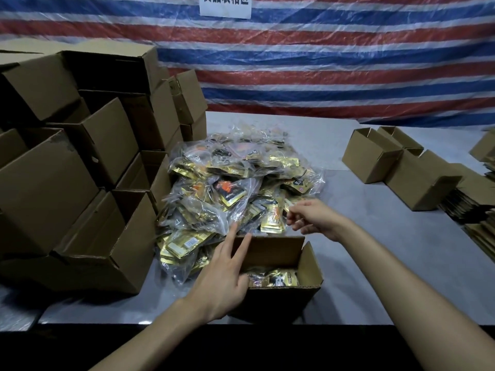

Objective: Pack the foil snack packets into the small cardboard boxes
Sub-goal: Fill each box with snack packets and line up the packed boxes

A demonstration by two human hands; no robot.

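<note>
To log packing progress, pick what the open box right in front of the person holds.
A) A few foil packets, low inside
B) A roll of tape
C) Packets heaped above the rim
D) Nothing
A: the open box shows a few gold foil packets lying low inside, well below its rim, beside the left hand resting on its left edge.

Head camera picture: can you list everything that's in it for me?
foil snack packets: many, gold and black, heaped in clear bags mid-table
open box: one, brown, nearest, some packets inside
stacked boxes: many, brown, left
small boxes: several, brown, right
flat cardboard: a stack, brown, far right
table: one, grey
tarp: one, red-white-blue stripes, behind
sign: one, white, top
left hand: fingers straight, on the open box's left edge
right hand: fingers curled at the heap, grip unclear
</note>
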